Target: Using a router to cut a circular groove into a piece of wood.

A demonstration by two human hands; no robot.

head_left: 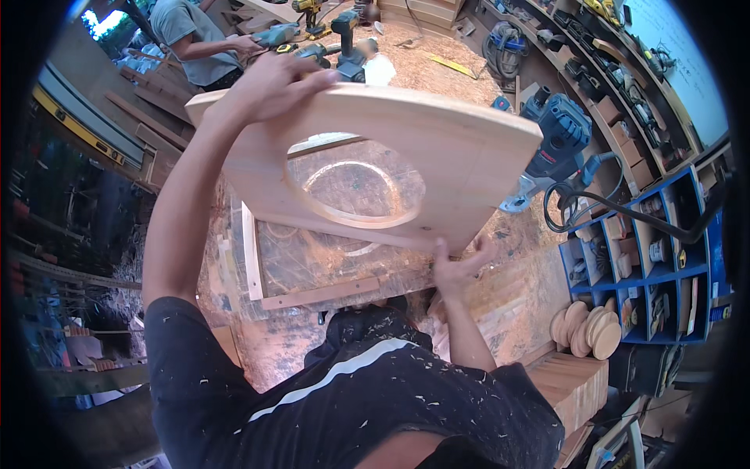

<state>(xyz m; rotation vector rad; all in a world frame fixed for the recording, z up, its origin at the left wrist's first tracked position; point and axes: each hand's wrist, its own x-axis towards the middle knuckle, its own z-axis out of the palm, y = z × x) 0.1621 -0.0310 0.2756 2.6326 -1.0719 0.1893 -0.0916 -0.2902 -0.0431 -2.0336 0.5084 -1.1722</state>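
Note:
A pale wooden board with a large round hole cut through it is held tilted above the workbench. My left hand grips its far upper edge, the fingers over the top. At the near lower edge, my right hand pinches the board with the thumb on its face. Through the hole I see a circular groove in the worn bench top. Wooden strips fixed to the bench form a corner frame beneath the board.
A blue router with a black cable stands right of the board. Cordless drills and a yellow ruler lie among sawdust at the back. Wooden discs are stacked near a blue shelf. Another person works at the far left.

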